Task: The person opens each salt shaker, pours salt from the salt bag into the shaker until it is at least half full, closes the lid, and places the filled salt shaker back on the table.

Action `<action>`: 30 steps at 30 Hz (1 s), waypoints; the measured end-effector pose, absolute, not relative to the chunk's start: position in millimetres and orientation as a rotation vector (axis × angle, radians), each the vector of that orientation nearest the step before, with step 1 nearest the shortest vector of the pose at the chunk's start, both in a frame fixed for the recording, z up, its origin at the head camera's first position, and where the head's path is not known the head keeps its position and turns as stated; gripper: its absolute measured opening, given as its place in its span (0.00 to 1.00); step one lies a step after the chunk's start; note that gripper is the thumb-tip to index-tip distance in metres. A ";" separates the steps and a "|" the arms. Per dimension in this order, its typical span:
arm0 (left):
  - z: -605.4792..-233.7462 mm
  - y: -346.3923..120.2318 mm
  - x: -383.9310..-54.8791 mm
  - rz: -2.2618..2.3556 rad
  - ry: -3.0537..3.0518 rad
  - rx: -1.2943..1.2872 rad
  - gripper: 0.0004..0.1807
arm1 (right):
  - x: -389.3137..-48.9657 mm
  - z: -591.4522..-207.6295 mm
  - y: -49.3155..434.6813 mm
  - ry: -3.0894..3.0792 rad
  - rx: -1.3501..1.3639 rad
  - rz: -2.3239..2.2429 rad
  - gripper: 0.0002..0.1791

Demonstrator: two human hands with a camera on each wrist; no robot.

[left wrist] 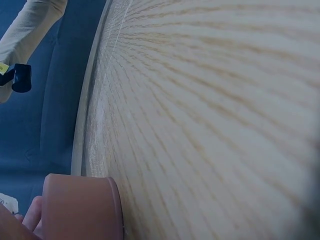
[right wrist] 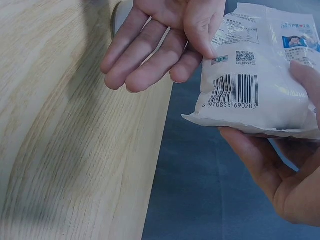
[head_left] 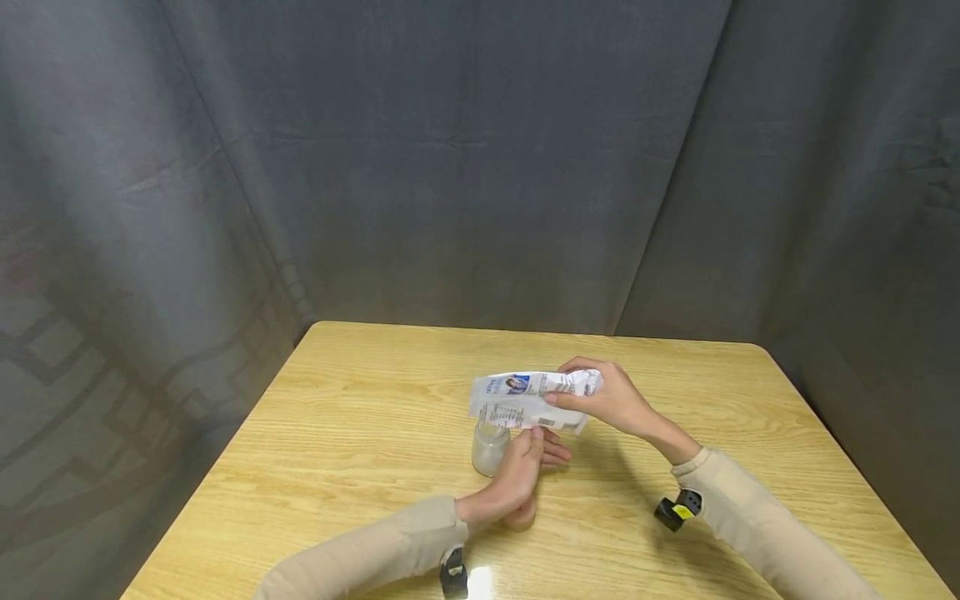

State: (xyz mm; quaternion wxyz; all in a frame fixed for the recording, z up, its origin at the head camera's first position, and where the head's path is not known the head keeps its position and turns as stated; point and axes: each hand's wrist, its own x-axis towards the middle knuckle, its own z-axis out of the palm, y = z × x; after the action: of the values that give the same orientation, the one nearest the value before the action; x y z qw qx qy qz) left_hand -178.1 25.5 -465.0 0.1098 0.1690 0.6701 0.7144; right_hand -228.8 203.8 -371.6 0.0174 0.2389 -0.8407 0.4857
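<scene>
My right hand (head_left: 607,402) grips the right end of a white printed plastic packet (head_left: 517,406). The thumb lies on its near face and the other fingers are behind. In the right wrist view, a barcode and a small blue picture show on the packet (right wrist: 240,75). My left hand (head_left: 517,475) is just below it, its fingers (right wrist: 145,55) extended and its thumb against the packet's edge. Left of that hand, a small translucent jar (head_left: 489,450) stands upright, its top partly behind the packet. A pinkish cylinder (left wrist: 80,207) sits by my left hand; its kind is unclear.
The light wooden table (head_left: 360,400) has rounded far corners. Dark grey curtains (head_left: 450,167) hang behind it and on both sides. A black wrist device (head_left: 678,508) is on my right sleeve, and another wrist device (head_left: 453,572) is on my left.
</scene>
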 end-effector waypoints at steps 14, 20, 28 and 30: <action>-463.0 25.5 -178.7 2.112 1.948 0.533 0.24 | -228.7 -369.0 202.2 -2.615 0.740 1.491 0.20; -465.4 26.4 -182.0 2.113 1.951 0.513 0.24 | -229.0 -368.3 202.1 -2.619 0.727 1.469 0.20; -463.6 26.7 -179.6 2.134 1.960 0.501 0.23 | -228.8 -368.7 202.2 -2.617 0.727 1.493 0.20; -463.6 26.9 -179.7 2.136 1.962 0.507 0.23 | -228.7 -368.3 202.3 -2.620 0.721 1.487 0.20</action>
State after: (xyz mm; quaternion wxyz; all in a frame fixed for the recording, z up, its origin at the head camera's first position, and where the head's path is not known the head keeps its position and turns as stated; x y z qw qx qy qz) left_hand -179.7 26.9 -463.6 0.0986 0.1714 0.6630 0.7220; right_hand -228.7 202.3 -368.3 0.0220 0.2328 -0.8456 0.4799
